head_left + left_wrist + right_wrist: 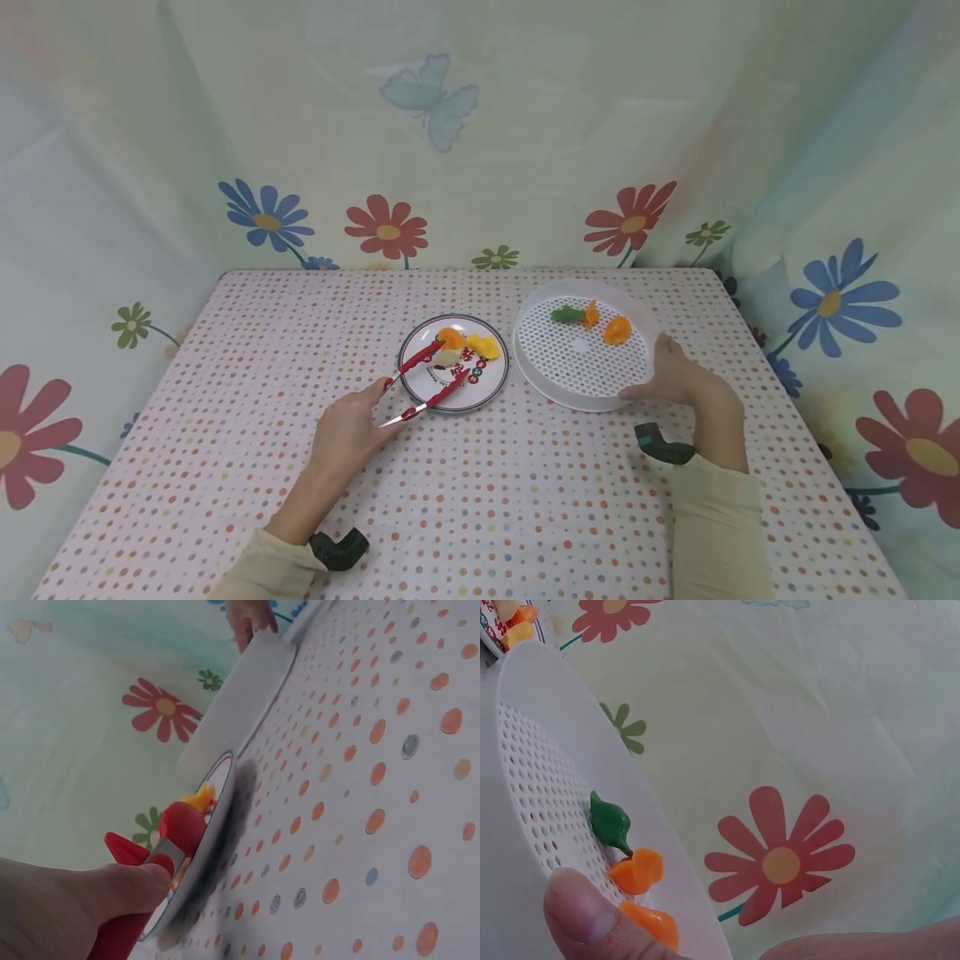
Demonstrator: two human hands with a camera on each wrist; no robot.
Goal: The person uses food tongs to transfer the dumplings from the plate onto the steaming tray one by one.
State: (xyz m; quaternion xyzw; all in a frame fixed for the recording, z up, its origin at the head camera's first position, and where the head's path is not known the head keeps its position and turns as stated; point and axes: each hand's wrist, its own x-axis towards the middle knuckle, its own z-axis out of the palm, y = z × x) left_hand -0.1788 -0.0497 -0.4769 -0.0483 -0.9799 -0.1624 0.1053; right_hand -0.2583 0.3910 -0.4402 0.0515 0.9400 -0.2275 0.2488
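Observation:
My left hand (345,433) holds red-tipped metal tongs (438,392) over a round printed plate (420,392). The tongs' arms are spread, with a pale piece (447,358) between their tips in the head view. An orange piece (452,337) lies by the upper tip, and a yellow piece (483,346) sits to its right. On the right, my right hand (671,375) grips the rim of a white round sieve (540,383), thumb over the edge. Inside are a green pepper-shaped piece (610,822) and two orange pieces, one small (591,315), one rounder (617,330).
The table is covered by a dotted cloth (480,500). Plate and sieve stand side by side near its middle, a narrow gap between them. A flowered curtain (525,167) rises behind the table and along both sides.

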